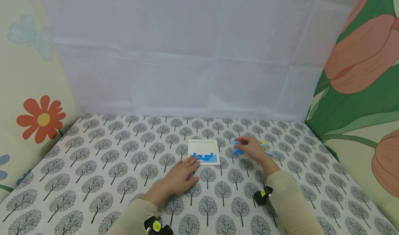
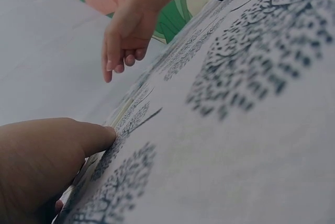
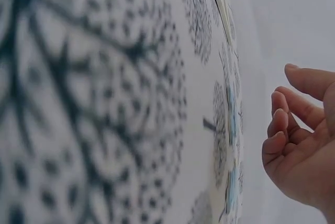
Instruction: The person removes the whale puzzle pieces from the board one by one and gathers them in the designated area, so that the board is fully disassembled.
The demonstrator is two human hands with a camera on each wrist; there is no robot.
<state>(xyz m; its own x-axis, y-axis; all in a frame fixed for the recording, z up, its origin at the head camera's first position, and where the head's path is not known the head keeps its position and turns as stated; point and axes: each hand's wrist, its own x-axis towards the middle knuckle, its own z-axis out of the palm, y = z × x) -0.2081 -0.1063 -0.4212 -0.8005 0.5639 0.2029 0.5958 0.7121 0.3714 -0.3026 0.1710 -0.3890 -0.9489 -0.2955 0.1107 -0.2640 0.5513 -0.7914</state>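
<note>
A small white puzzle tray point(image 1: 218, 149) lies on the table, with blue puzzle pieces point(image 1: 205, 157) along its near side. My left hand point(image 1: 183, 174) rests with extended fingers over the tray's near left corner. Loose blue jigsaw pieces point(image 1: 238, 152) lie to the right of the tray. Over them hovers my right hand point(image 1: 251, 148), partly hiding the pile. In the right wrist view, that hand point(image 3: 306, 130) has loosely bent fingers and its thumb apart from them, and I see nothing held. Pale blue pieces point(image 3: 231, 192) show edge-on there.
A yellow-marked piece point(image 1: 263, 143) lies beyond my right wrist among other pieces. The tablecloth point(image 1: 124, 193) has a tree print. A white sheet point(image 1: 187, 55) hangs behind the table, between walls painted with flowers. Black wrist cameras point(image 1: 263, 195) sit at both sleeves.
</note>
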